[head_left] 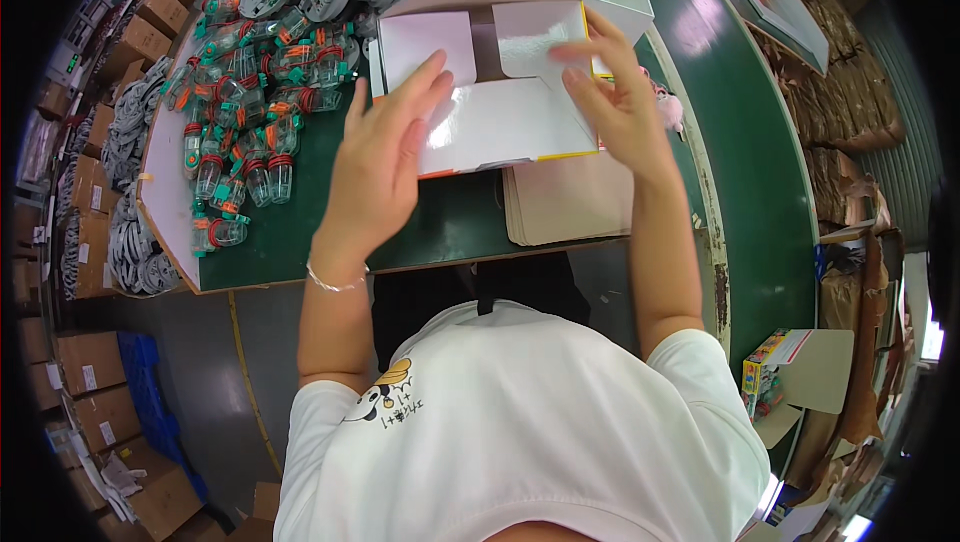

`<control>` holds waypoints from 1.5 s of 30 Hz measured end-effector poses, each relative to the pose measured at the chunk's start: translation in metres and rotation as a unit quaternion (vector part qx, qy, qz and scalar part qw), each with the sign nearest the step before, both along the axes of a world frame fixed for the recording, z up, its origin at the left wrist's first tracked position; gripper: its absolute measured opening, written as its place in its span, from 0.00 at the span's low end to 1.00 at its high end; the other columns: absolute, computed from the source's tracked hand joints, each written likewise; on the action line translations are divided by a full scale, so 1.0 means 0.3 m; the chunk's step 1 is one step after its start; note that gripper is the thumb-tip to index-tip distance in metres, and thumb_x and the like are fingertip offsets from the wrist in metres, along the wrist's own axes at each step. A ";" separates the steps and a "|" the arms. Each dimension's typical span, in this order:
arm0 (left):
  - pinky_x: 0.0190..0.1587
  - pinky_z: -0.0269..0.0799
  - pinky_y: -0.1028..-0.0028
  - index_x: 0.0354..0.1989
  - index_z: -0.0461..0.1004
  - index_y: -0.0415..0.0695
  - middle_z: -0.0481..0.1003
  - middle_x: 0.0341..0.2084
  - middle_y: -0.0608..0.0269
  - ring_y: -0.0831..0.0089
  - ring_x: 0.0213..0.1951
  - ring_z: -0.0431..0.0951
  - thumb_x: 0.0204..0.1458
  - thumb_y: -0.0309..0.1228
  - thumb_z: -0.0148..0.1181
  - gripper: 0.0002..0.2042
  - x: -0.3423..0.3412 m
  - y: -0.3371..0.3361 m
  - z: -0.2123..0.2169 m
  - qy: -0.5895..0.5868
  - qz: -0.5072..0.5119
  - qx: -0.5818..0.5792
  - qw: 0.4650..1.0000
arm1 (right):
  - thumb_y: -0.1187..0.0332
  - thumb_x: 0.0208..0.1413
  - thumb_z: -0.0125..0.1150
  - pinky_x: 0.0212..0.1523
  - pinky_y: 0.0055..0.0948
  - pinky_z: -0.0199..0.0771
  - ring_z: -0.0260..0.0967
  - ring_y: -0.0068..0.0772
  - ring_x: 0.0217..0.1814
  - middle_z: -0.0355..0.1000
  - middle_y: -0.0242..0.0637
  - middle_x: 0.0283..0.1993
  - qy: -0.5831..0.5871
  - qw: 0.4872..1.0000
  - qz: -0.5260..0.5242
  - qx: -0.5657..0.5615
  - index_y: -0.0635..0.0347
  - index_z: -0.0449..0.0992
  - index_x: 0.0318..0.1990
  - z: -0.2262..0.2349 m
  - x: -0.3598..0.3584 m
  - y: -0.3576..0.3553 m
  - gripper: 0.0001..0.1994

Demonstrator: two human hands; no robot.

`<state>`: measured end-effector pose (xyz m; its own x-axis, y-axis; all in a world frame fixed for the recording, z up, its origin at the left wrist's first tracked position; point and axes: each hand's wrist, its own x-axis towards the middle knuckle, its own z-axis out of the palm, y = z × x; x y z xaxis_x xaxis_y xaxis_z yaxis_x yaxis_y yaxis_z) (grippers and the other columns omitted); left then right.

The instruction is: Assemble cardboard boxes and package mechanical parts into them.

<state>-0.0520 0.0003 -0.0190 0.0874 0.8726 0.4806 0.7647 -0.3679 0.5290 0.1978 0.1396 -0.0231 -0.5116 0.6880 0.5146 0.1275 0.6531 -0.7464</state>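
White T-shirt (540, 422) nearest; your left hand (378, 162) loosely unfurled, right hand (622, 107) spread, nothing visibly gripped. White-lined carton (505, 127) between them, over green tabletop (290, 242): folding step, seemingly; next move calls for steadying it.

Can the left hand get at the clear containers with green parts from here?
Probably yes: the left hand is at the left side of the open box, and only green tabletop shows between it and the clear containers. Nothing seems to block the way.
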 end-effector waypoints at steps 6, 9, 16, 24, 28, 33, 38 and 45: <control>0.71 0.48 0.56 0.64 0.66 0.45 0.57 0.70 0.51 0.52 0.71 0.53 0.45 0.29 0.69 0.33 -0.060 0.083 0.108 -0.060 -0.028 0.128 0.990 | 0.70 0.54 0.68 0.71 0.47 0.56 0.47 0.47 0.78 0.52 0.41 0.76 -0.018 0.997 0.035 -0.061 0.50 0.72 0.60 0.129 0.003 0.032 0.24; 0.69 0.52 0.56 0.63 0.65 0.47 0.56 0.70 0.51 0.49 0.68 0.56 0.39 0.30 0.72 0.37 -0.097 0.119 0.150 -0.013 -0.036 0.108 0.993 | 0.65 0.52 0.71 0.69 0.48 0.58 0.47 0.49 0.77 0.53 0.39 0.76 -0.110 0.988 0.086 0.061 0.48 0.74 0.57 0.168 0.018 0.079 0.24; 0.64 0.57 0.51 0.49 0.69 0.46 0.55 0.68 0.47 0.46 0.67 0.56 0.28 0.42 0.80 0.36 -0.086 0.157 0.160 0.148 -0.077 0.011 0.986 | 0.60 0.44 0.76 0.62 0.49 0.66 0.55 0.55 0.71 0.61 0.36 0.69 -0.182 0.969 0.010 0.167 0.51 0.77 0.42 0.150 -0.073 0.057 0.18; 0.61 0.58 0.46 0.58 0.64 0.51 0.53 0.67 0.40 0.43 0.69 0.52 0.22 0.47 0.81 0.48 0.029 0.144 0.111 0.188 0.020 0.039 0.981 | 0.58 0.43 0.77 0.52 0.48 0.71 0.60 0.58 0.61 0.67 0.37 0.59 -0.205 0.929 -0.142 0.273 0.53 0.74 0.34 0.092 -0.167 0.022 0.17; 0.61 0.58 0.47 0.68 0.56 0.54 0.53 0.66 0.41 0.42 0.69 0.51 0.21 0.48 0.81 0.57 0.029 0.149 0.108 0.211 0.016 0.057 0.976 | 0.55 0.41 0.77 0.51 0.48 0.72 0.58 0.61 0.62 0.68 0.38 0.58 -0.203 0.932 -0.132 0.269 0.52 0.75 0.35 0.096 -0.156 0.042 0.19; 0.62 0.57 0.48 0.73 0.49 0.57 0.53 0.67 0.42 0.43 0.69 0.50 0.21 0.49 0.81 0.63 0.039 0.154 0.113 0.203 0.016 0.052 0.978 | 0.46 0.42 0.74 0.55 0.61 0.64 0.60 0.53 0.64 0.69 0.36 0.56 -0.207 0.942 -0.151 0.217 0.51 0.76 0.44 0.133 -0.197 0.023 0.26; 0.62 0.57 0.49 0.75 0.47 0.59 0.54 0.66 0.44 0.45 0.70 0.51 0.21 0.48 0.80 0.65 0.044 0.145 0.108 0.176 0.013 0.057 0.983 | 0.40 0.43 0.70 0.58 0.72 0.53 0.60 0.44 0.67 0.70 0.34 0.60 -0.231 0.910 -0.185 0.289 0.46 0.75 0.55 0.100 -0.242 0.008 0.33; 0.62 0.57 0.50 0.75 0.47 0.60 0.55 0.65 0.44 0.46 0.69 0.52 0.21 0.47 0.79 0.64 0.031 0.145 0.101 0.173 0.009 0.056 0.983 | 0.42 0.43 0.72 0.65 0.61 0.56 0.57 0.50 0.71 0.67 0.37 0.64 -0.217 0.944 -0.088 0.234 0.45 0.74 0.60 0.086 -0.197 0.092 0.36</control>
